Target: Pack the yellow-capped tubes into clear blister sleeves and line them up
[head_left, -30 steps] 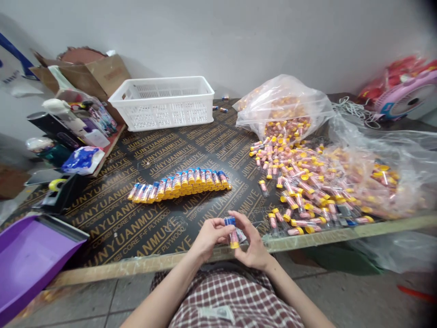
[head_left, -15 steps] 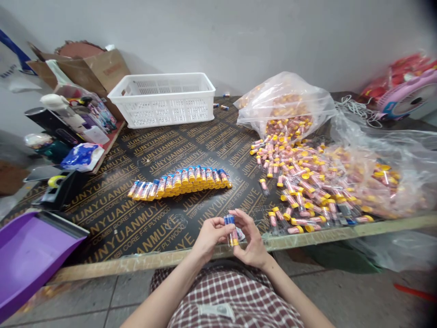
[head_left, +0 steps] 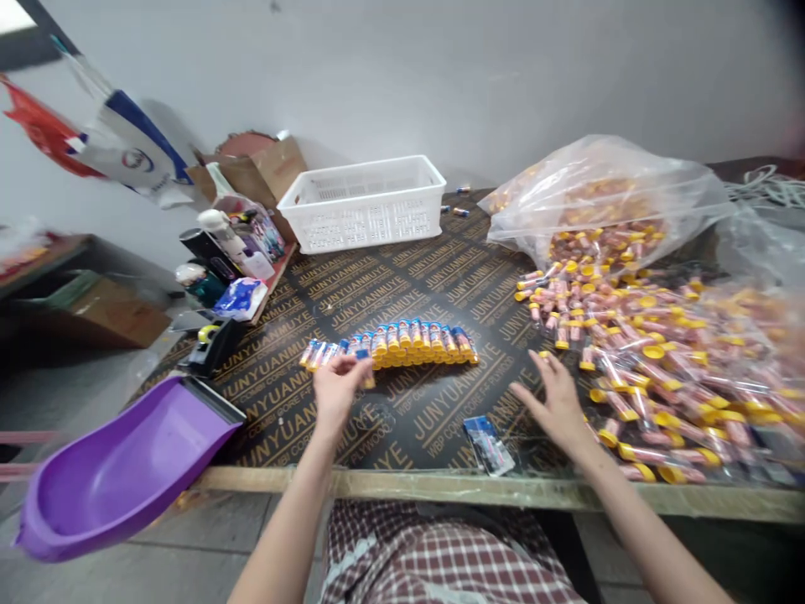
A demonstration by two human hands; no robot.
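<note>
My left hand [head_left: 338, 387] pinches a small tube [head_left: 366, 372] with a blue top, close in front of the row of tubes. That row of blue-and-yellow tubes [head_left: 402, 342] lies side by side, stacked, in the middle of the table. On the right, my right hand [head_left: 553, 398] has its fingers spread and holds nothing, beside the heap of yellow-capped clear tubes [head_left: 629, 361] with pink contents. Between my hands, near the front edge, lies a small pile of blue and clear labels or wrappers [head_left: 489, 446].
A white plastic basket [head_left: 371, 220] stands at the back. A clear bag [head_left: 604, 197] spills tubes at the back right. Bottles and packets [head_left: 232, 260] crowd the left side, above a tape dispenser [head_left: 210, 346] and a purple dustpan [head_left: 126, 470] at the front left edge.
My hands have parted: the left carried the tube forward and left to the row, and the right let go and moved toward the heap. The view has shifted left.
</note>
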